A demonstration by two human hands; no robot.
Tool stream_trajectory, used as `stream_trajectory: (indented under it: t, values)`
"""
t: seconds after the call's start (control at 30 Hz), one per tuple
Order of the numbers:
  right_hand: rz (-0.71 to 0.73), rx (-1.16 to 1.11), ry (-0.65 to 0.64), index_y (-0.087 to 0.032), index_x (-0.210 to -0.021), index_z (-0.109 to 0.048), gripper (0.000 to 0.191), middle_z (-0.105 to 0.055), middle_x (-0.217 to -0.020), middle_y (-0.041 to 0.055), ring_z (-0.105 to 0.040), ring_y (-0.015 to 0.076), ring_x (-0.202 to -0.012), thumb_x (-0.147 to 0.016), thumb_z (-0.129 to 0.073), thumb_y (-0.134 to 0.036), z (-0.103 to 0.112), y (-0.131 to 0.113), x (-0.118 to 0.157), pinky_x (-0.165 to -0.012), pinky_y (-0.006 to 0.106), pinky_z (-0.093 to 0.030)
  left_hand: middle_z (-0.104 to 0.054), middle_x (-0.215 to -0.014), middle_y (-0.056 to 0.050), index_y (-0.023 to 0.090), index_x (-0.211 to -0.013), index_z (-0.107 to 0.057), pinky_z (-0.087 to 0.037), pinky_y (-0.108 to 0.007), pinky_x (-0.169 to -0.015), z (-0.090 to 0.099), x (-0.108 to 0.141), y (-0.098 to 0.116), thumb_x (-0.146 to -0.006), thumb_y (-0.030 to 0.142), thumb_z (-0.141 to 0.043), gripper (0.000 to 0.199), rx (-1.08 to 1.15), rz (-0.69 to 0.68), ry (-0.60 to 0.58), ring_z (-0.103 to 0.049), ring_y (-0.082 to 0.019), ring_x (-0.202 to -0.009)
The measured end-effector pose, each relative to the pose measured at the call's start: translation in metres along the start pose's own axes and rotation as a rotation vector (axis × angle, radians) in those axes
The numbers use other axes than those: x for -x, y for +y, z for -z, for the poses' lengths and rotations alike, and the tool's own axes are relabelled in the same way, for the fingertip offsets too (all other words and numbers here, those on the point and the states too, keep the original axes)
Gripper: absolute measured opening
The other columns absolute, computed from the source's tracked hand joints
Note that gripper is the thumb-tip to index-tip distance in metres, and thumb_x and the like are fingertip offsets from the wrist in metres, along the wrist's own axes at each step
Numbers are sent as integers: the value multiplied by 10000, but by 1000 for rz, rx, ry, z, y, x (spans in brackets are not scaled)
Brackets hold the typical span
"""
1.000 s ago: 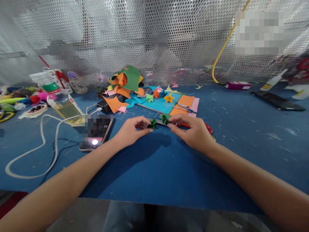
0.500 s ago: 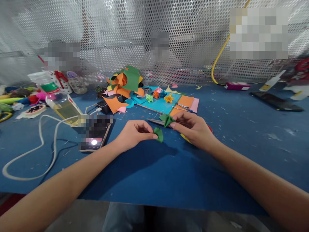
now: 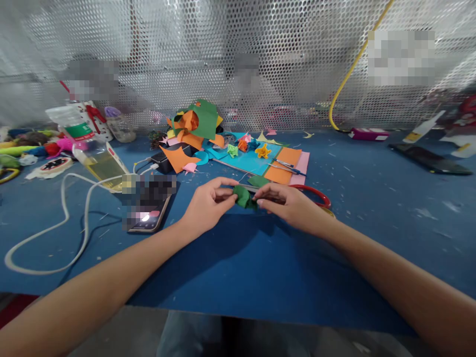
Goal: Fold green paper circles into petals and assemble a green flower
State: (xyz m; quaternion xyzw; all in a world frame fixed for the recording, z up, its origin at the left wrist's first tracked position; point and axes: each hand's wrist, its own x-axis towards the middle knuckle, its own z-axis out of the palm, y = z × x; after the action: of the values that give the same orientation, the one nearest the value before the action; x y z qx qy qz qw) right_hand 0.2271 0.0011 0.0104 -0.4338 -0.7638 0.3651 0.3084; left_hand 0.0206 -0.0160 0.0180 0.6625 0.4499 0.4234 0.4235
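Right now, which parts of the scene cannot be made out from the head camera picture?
- Small green folded paper piece: its shape, covered by left hand and right hand fingers.
- Red-handled scissors: mostly behind the right hand.
- Phone screen: blurred out.
- Tiny coloured paper shapes: too small.

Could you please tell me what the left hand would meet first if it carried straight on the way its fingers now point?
The left hand points rightward, its grip already on the green folded paper piece. Straight beyond that it would probably meet the fingertips of the right hand, which pinch the same piece from the other side.
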Motion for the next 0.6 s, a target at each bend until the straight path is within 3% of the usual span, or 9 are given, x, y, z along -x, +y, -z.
stream_trajectory:
  t: [0.13,0.33,0.43,0.6]
  values:
    - [94,121,235,-193,-958,-571,219,-632,-953,61,-589,182,-845,-837,-495,-359,-8,-10,3,-750,327,-467,-679,-691,-20,139,-1017,-584,-420,-207,-520,-3,1,-1,-771,194,-550,254,-154,-40,27,-589,-109,-592]
    - [136,38,250,-183,-850,-604,133,-653,-815,27,-596,157,-748,-773,-601,-291,-20,-18,5,-696,281,-476,-651,-656,28,175,-1063,-587,-419,-204,-556,-9,5,-1,-771,139,-507,306,-324,-186,-18,-539,-88,-562]
    - [127,40,280,-182,-801,-623,73,-655,-763,19,-597,150,-709,-770,-601,-244,-20,-19,5,-664,268,-476,-643,-627,43,180,-1083,-559,-382,-187,-509,-11,7,1,-782,131,-486,315,-306,-178,-42,-487,-72,-511]
    - [242,107,233,-186,-780,-644,51,-678,-796,13,-604,137,-722,-778,-593,-191,-17,-19,7,-686,253,-467,-663,-665,25,156,-1104,-531,-366,-188,-498,-15,10,4,-763,121,-489,346,-263,-124,-122,-488,-77,-530]
